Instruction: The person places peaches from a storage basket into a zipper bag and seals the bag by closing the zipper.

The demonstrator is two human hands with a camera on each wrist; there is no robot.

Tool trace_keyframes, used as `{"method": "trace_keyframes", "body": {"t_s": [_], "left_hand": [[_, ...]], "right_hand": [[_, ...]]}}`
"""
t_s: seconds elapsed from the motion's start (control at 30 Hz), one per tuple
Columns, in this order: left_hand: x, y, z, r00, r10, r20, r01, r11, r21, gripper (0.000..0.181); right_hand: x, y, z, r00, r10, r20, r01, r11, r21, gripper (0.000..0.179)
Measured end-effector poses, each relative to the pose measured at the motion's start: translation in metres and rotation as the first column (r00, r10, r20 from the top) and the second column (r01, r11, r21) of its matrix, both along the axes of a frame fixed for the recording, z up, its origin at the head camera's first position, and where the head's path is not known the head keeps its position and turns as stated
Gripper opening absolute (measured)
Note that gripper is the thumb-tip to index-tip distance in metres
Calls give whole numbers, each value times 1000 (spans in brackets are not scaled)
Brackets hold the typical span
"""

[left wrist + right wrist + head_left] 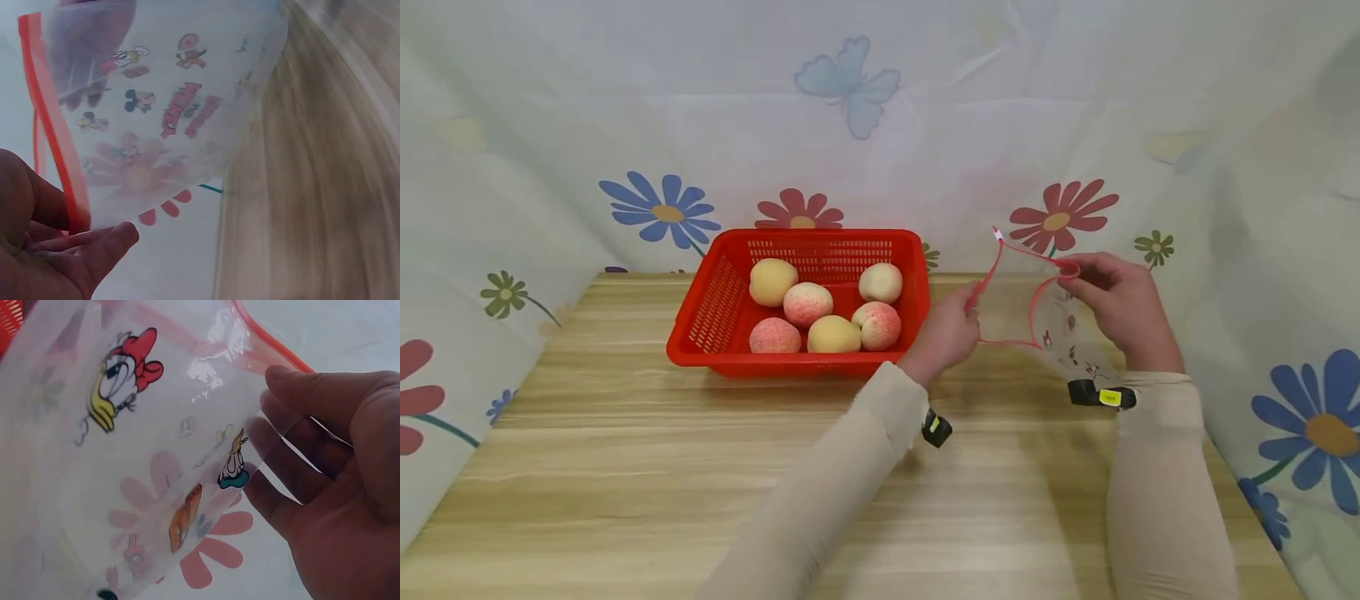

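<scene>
A clear zip bag (1067, 333) with a red zip rim and printed cartoon figures hangs between both hands, its mouth spread apart. On its left side, the left hand (951, 329) pinches the red rim. The right hand (1123, 304) pinches the opposite end of the rim between thumb and fingers. Cartoon prints show on the bag (187, 106) in the left wrist view, and a duck's head with a red bow shows on the bag (125, 381) in the right wrist view. A white zip slider (997, 235) sits at the rim's far corner.
Just left of the left hand stands a red plastic basket (696, 325) holding several peaches, among them a yellow peach (835, 335) and a pink-speckled peach (775, 336). The wooden table (700, 483) meets a flower-printed cloth (955, 150) at the back and sides.
</scene>
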State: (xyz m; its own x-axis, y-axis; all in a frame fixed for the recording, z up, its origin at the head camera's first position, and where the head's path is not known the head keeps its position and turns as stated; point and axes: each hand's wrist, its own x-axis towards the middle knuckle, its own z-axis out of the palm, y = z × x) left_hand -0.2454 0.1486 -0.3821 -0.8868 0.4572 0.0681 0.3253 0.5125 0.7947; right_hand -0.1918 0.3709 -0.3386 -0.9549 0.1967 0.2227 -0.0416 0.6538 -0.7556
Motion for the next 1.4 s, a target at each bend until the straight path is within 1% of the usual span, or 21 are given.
{"method": "trace_keyframes", "body": {"t_s": [0.1, 0.2, 0.33, 0.4, 0.43, 0.5, 0.6, 0.7, 0.8, 0.87, 0.97, 1.07, 1.2, 1.4], "left_hand": [[0, -6, 4, 1000, -23, -21, 22, 999, -35, 49], [-1, -13, 8, 997, -23, -74, 19, 998, -58, 47], [-5, -25, 9, 993, 7, -121, -9, 1000, -21, 42], [-8, -32, 7, 988, 32, -148, -31, 999, 10, 38], [-10, -34, 6, 988, 40, -152, -36, 999, 26, 37], [-12, -37, 3, 982, 55, -180, -50, 998, 35, 33], [-14, -41, 1, 981, 55, -184, -46, 998, 50, 32], [-15, -43, 0, 981, 45, -191, -34, 998, 58, 33], [-14, -46, 0, 984, 35, -174, -22, 997, 78, 35], [-14, -51, 1, 989, 33, -141, -22, 996, 81, 39], [-13, -59, 3, 996, 41, -83, -35, 997, 75, 44], [-14, -67, 5, 997, 61, -42, -58, 996, 63, 48], [-17, -83, 8, 996, 91, -24, -90, 995, 43, 48], [-27, -113, 8, 989, 142, -44, -145, 987, -71, 45]], "right_hand": [[-1, -4, -6, 999, 6, -38, -7, 1000, -19, 39], [-2, -9, -9, 997, 19, -72, -21, 999, -34, 37], [-5, -15, -11, 991, 44, -126, -52, 997, -61, 34], [-6, -17, -10, 986, 48, -162, -63, 994, -91, 32], [-5, -17, -10, 983, 45, -175, -64, 993, -103, 31], [-3, -17, -10, 980, 44, -194, -70, 989, -127, 31], [-1, -18, -9, 978, 58, -200, -87, 986, -142, 30], [-2, -23, -10, 975, 96, -202, -125, 983, -134, 30], [-7, -31, -12, 970, 135, -203, -162, 979, -123, 29], [-10, -38, -14, 968, 157, -197, -180, 978, -105, 28], [-13, -46, -16, 964, 174, -200, -190, 979, -67, 26], [-14, -50, -18, 956, 187, -225, -201, 979, -41, 24], [-18, -50, -20, 941, 214, -263, -233, 972, -42, 24], [-22, -51, -23, 933, 240, -269, -261, 964, -46, 24]]}}
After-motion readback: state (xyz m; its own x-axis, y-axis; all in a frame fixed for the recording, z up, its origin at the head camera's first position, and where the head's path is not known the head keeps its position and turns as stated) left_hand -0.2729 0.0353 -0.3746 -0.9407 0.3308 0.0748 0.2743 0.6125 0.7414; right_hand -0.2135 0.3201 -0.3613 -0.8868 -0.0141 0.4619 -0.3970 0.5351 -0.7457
